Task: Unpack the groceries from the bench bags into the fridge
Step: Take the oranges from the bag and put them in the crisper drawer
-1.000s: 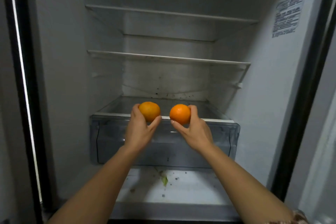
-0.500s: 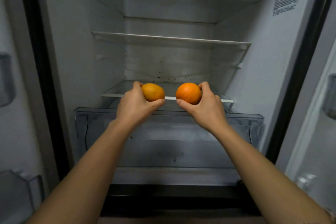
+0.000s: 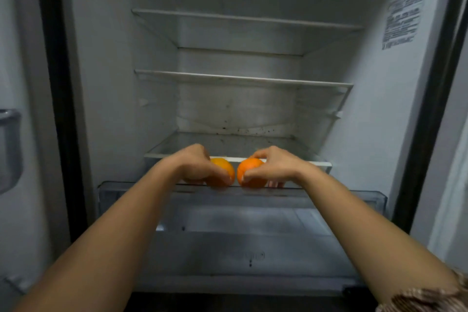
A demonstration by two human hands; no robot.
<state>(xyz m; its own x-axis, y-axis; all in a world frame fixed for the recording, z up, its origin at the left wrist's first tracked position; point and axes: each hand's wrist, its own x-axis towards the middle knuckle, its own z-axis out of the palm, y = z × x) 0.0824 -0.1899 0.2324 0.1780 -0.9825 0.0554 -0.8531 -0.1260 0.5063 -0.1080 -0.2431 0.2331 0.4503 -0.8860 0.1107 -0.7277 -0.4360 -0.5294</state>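
Orange in each grip, right at the open crisper drawer (image 3: 228,235)

Your left grip (image 3: 195,164) is curled down over the left orange (image 3: 224,172), and your right grip (image 3: 276,164) pinches the right orange (image 3: 252,176) from above with thumb and fingers. The two fruits hang side by side, almost touching, just under the front edge of the lowest glass shelf (image 3: 316,163), level with the pulled-out drawer's rim.

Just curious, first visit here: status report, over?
Left hand grips left orange. Right hand grips right orange. Both over open drawer, not yet released. Path clear.
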